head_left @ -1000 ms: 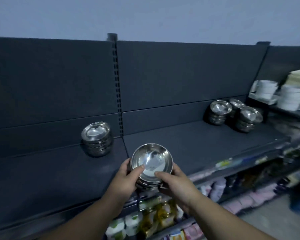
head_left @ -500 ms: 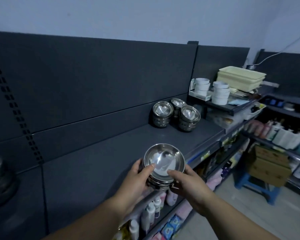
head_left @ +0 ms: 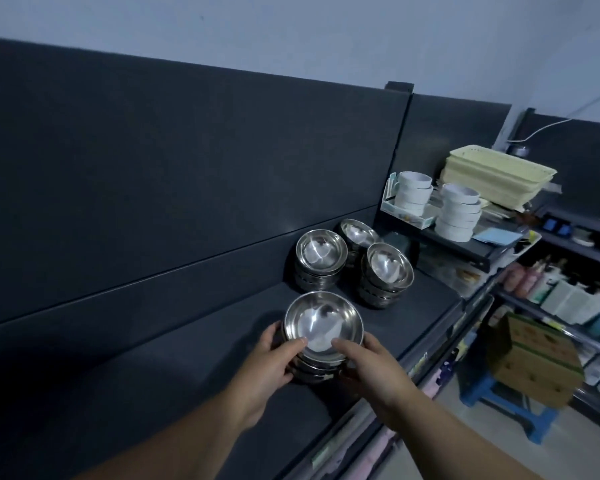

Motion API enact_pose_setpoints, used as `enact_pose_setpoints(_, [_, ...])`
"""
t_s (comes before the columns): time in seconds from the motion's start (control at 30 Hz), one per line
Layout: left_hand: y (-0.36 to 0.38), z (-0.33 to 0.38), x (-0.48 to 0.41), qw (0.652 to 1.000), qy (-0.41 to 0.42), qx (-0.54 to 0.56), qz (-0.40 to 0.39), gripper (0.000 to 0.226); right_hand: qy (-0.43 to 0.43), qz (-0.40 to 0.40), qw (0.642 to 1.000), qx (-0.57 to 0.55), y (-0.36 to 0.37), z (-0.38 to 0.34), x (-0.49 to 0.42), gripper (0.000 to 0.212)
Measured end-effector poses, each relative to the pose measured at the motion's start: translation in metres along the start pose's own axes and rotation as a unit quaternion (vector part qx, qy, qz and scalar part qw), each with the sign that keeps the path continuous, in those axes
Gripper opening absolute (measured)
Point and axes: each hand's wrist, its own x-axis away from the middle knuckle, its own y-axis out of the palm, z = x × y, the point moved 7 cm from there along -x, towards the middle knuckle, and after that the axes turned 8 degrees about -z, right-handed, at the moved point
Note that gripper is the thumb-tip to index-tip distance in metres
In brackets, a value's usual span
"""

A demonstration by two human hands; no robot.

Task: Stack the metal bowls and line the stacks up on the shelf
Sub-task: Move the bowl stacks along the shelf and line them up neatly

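Carrying stack: the held stack [head_left: 322, 327] of metal bowls sits between both hands, low over the dark shelf [head_left: 187, 358] and toward its front edge. Whether its base touches the deck cannot be told.
Step in hand: judged to be setting this stack down and lining it up with the stacks already standing.
Left hand: the left hand [head_left: 270, 368] grips the stack at its 8 o'clock side. The fingers are curled round the lower bowls and the thumb is hooked over the top rim.
Right hand: the right hand [head_left: 371, 372] grips at 4 o'clock. The fingers wrap round the wall and the thumb lies over the rim into the top bowl.
Placed stacks: three stand at the back of the shelf. The near stack [head_left: 321, 258] is at 12 o'clock from the held one, close but apart. The right stack [head_left: 388, 271] is at 1 o'clock. The rear stack [head_left: 357, 233] is behind both, by the back panel and partly hidden.
Next move: probably calls for carrying the load toward 11 o'clock, so that it lands beside the near stack along the back panel. It should go down level with both hands, and the thumbs should come out of the top bowl before the grip opens.
Neighbouring shelf: white bowls [head_left: 458, 213] and yellow trays [head_left: 496, 174] stand at 2 o'clock, well apart from the work.
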Motion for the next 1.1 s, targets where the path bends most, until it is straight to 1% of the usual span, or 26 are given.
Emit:
enact_pose_setpoints(0.17, [-0.025,0.003,-0.029,0.998,0.007,0.021,0.064,0.084,0.018,-0.048,0.999,-0.004,0.008,-0.006,-0.053,0.033])
enact_pose_setpoints(0.2, [-0.03,0.004,-0.035,0.996,0.011,0.027,0.081,0.076,0.02,-0.058,0.998,-0.001,0.01,-0.008,-0.063,0.033])
enact_pose_setpoints(0.27, [-0.036,0.003,-0.045,0.992,0.018,0.045,0.119,0.045,0.025,-0.079,0.997,0.005,0.012,-0.009,-0.084,0.034])
enact_pose_setpoints(0.3, [-0.038,0.004,-0.049,0.989,0.022,0.057,0.138,0.036,0.027,-0.093,0.995,0.008,0.012,-0.01,-0.094,0.034])
enact_pose_setpoints(0.33, [-0.039,0.003,-0.053,0.986,0.026,0.063,0.155,0.035,0.03,-0.106,0.994,0.01,0.012,-0.011,-0.103,0.034])
enact_pose_setpoints(0.47, [-0.043,0.004,-0.064,0.969,0.052,0.083,0.226,0.05,0.031,-0.16,0.986,0.029,0.01,-0.016,-0.134,0.042])
enact_pose_setpoints(0.53, [-0.041,0.004,-0.068,0.962,0.062,0.082,0.252,0.053,0.03,-0.183,0.982,0.027,0.008,-0.017,-0.145,0.049])
enact_pose_setpoints(0.63, [-0.035,0.005,-0.072,0.954,0.078,0.075,0.281,0.054,0.022,-0.219,0.975,0.032,0.008,-0.014,-0.158,0.077])
enact_pose_setpoints(0.67, [-0.033,0.004,-0.072,0.95,0.08,0.072,0.294,0.054,0.015,-0.225,0.973,0.042,0.007,-0.014,-0.161,0.083])
enact_pose_setpoints(0.8, [-0.03,0.005,-0.075,0.934,0.091,0.075,0.337,0.056,-0.003,-0.252,0.966,0.061,0.003,-0.011,-0.174,0.078])
enact_pose_setpoints(0.87, [-0.029,0.007,-0.078,0.928,0.097,0.085,0.35,0.058,-0.01,-0.26,0.963,0.073,0.001,-0.01,-0.178,0.082])
enact_pose_setpoints(0.93, [-0.028,0.008,-0.078,0.922,0.099,0.086,0.365,0.056,-0.005,-0.263,0.961,0.086,-0.002,-0.006,-0.179,0.091])
enact_pose_setpoints(1.0, [-0.026,0.004,-0.076,0.922,0.086,0.079,0.37,0.054,0.006,-0.247,0.962,0.116,-0.007,0.0,-0.178,0.098])
enact_pose_setpoints(1.03, [-0.025,0.001,-0.073,0.923,0.073,0.066,0.373,0.057,0.012,-0.237,0.961,0.14,-0.011,0.003,-0.176,0.099])
enact_pose_setpoints(1.1, [-0.021,-0.005,-0.065,0.926,0.025,0.008,0.377,0.069,0.015,-0.216,0.957,0.191,-0.018,0.009,-0.172,0.09])
